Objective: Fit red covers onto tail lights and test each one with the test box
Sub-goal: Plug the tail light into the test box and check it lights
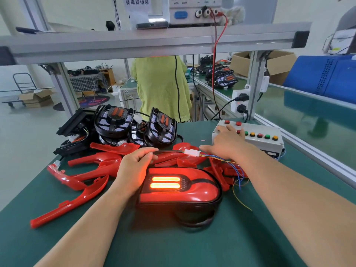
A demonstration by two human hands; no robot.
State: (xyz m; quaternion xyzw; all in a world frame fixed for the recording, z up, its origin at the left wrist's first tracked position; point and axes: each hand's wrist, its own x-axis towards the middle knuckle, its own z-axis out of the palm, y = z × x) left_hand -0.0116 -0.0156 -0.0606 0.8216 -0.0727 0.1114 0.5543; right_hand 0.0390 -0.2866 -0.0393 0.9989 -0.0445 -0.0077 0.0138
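The covered tail light (179,189) glows in test, left hand (134,166) gripping its cable (169,151), right hand (229,145) flat on the test box (267,145); bare lights (115,122) at centre-left wait.

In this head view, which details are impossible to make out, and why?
- Head view: which button of the test box the right hand presses; its fingers cover it.
- Head view: where the cable joins the tail light; the left hand holding it covers that.
- Head view: the power supply display; cut off by the top edge.
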